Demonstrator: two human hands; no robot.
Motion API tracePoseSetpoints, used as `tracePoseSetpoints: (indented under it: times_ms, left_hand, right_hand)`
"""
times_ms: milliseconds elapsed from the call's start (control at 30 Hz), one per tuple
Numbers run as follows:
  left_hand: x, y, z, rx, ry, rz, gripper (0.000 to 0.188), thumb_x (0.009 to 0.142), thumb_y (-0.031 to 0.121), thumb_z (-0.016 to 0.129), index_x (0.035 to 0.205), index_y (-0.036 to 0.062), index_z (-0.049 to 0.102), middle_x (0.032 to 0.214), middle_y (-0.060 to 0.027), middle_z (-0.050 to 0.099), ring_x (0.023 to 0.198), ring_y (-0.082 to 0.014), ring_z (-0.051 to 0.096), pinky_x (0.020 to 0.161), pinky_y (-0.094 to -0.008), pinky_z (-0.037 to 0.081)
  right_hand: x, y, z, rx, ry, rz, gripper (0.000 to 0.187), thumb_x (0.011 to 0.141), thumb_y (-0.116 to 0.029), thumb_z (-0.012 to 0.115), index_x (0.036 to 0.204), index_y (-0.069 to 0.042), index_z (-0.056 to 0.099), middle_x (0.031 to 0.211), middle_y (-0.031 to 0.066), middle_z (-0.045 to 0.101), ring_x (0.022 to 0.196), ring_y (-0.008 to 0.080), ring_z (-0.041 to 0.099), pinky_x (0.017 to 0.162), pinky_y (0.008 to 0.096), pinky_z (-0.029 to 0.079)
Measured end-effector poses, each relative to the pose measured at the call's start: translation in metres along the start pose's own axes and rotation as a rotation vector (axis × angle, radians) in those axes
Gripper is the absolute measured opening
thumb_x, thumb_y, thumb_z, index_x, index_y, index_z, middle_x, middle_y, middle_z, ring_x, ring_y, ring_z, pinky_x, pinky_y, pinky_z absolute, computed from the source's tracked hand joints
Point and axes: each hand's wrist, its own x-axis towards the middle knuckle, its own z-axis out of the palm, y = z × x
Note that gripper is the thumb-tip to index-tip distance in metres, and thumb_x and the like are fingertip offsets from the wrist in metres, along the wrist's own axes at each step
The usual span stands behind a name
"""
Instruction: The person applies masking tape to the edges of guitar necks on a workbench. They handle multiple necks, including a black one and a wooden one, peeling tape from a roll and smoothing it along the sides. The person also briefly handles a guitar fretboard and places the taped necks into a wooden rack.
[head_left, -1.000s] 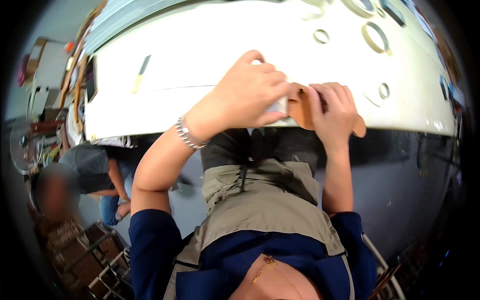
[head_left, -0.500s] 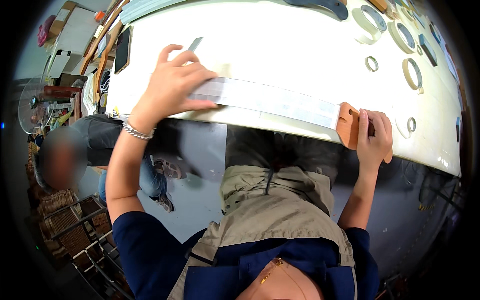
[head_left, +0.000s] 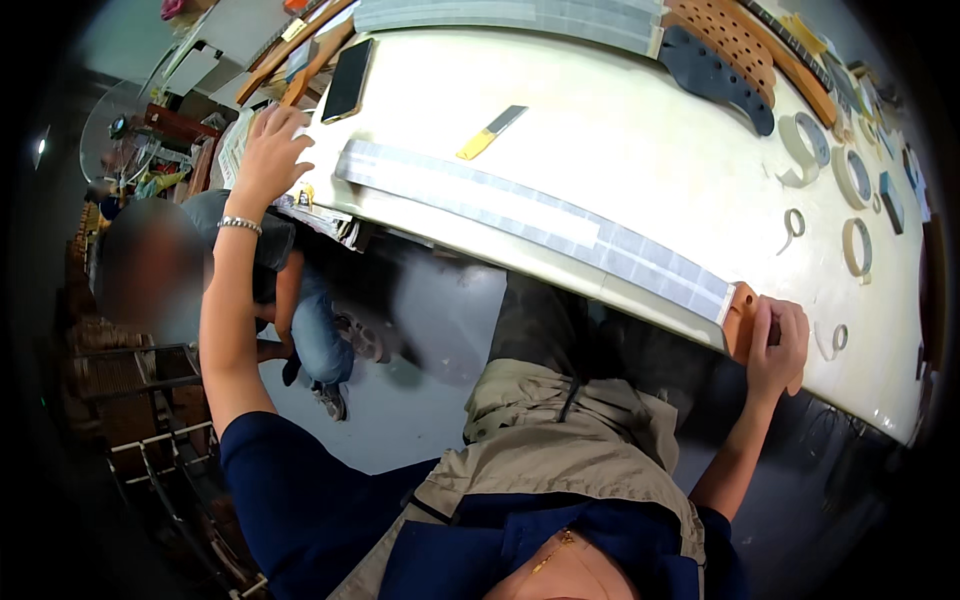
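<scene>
A guitar neck [head_left: 590, 233] lies along the near edge of the table, its long face covered in grey and pale tape. Its bare wooden headstock [head_left: 739, 318] is at the right end, and my right hand [head_left: 783, 345] is closed around it. Over the table's left edge my left hand [head_left: 268, 160] holds nothing that I can see, its fingers apart. Close by it lies a black phone [head_left: 348, 80]. Beyond the neck's left half rests a thin flat tool [head_left: 491, 133] with a grey blade and a yellow end.
Several tape rolls [head_left: 853, 178] lie on the right of the white table [head_left: 640, 130]. A dark headstock [head_left: 715, 82] and another taped neck [head_left: 510, 22] line the far edge. At the left, a person [head_left: 310, 300] is beside the table, below my left forearm.
My left hand has let go of the neck's left end and moved left past the table's edge. My right hand keeps hold of the headstock. The view has shifted, showing more of the far table.
</scene>
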Motion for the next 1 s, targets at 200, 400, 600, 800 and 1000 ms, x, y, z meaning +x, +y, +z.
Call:
tracePoseSetpoints:
  times_ms: [200,400,600,800,1000]
  left_hand:
    - [0.001,0.107,-0.032,-0.457,0.284,-0.098,0.054,0.067,0.031,0.075,0.114,0.0099,0.058,0.114,-0.0061,0.054,0.114,-0.0257,0.046,0.106,-0.0456,0.026]
    - [0.055,0.175,-0.056,-0.63,0.065,0.219,0.069,0.062,0.038,0.077,0.121,0.0113,0.052,0.109,-0.0068,0.057,0.113,-0.0231,0.05,0.109,-0.0507,0.017]
    - [0.076,0.18,-0.048,-0.583,0.081,0.244,0.051,0.059,0.029,0.079,0.104,0.014,0.06,0.092,-0.0028,0.062,0.101,-0.022,0.056,0.107,-0.0477,0.023]
    - [0.086,0.183,-0.045,-0.627,-0.042,0.161,0.055,0.053,0.021,0.082,0.102,0.0117,0.06,0.093,-0.0052,0.063,0.098,-0.025,0.057,0.107,-0.0526,0.025]
    - [0.103,0.183,-0.055,-0.705,-0.155,0.223,0.049,0.054,0.021,0.082,0.097,0.0101,0.063,0.095,-0.0073,0.063,0.096,-0.0273,0.057,0.091,-0.0471,0.04]
  right_hand:
    - [0.013,-0.001,-0.024,-0.041,-0.406,-0.306,0.095,0.051,-0.058,0.074,0.126,-0.004,0.05,0.114,0.0132,0.053,0.107,0.0329,0.048,0.095,0.044,0.032]
    - [0.007,-0.003,-0.019,-0.083,-0.319,-0.228,0.08,0.05,-0.036,0.083,0.117,-0.005,0.053,0.117,0.012,0.052,0.11,0.031,0.048,0.093,0.0403,0.038]
    - [-0.001,-0.002,-0.02,-0.123,-0.276,-0.192,0.078,0.055,-0.047,0.081,0.115,-0.006,0.054,0.118,0.0104,0.053,0.112,0.0284,0.049,0.094,0.0401,0.039]
    - [-0.007,0.004,-0.013,-0.12,-0.264,-0.185,0.079,0.057,-0.054,0.077,0.116,-0.006,0.053,0.118,0.0101,0.053,0.113,0.0279,0.048,0.094,0.0406,0.041]
    - [-0.006,0.011,-0.016,-0.11,-0.239,-0.187,0.08,0.058,-0.055,0.076,0.115,-0.004,0.053,0.118,0.0098,0.053,0.112,0.0265,0.049,0.095,0.0384,0.039]
